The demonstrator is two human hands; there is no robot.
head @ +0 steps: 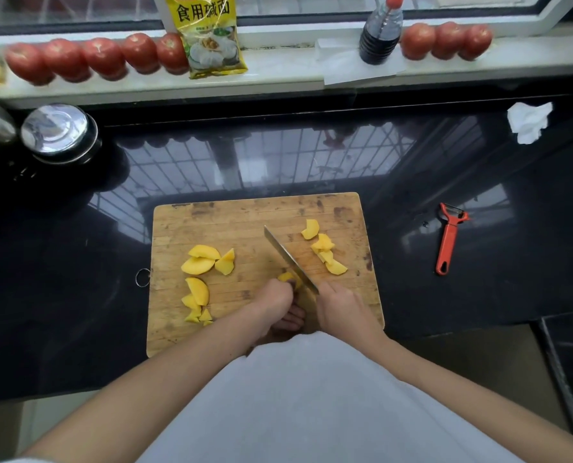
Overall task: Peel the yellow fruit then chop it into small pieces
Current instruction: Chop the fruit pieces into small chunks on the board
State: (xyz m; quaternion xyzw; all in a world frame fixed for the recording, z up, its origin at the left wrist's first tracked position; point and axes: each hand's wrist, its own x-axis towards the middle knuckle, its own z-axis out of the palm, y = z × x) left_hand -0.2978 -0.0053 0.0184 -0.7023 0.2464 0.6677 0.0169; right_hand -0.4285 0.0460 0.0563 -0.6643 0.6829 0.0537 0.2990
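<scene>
On a wooden cutting board (pixel 211 222), uncut yellow fruit wedges (pixel 199 259) wait at left. The left hand (pixel 273 302) curls over one piece (pixel 286 277), steadying it. The right hand (pixel 340 312) grips a knife (pixel 286 257); chopped pieces (pixel 326 250) lie right.

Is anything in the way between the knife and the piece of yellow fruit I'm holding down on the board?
Nothing visible: the knife blade lies right against the fruit piece that your left hand holds, your fingers staying left of the blade.

Tomatoes (pixel 104 58), sauce bottle (pixel 380 31), crumpled tissue (pixel 529 121)
</scene>
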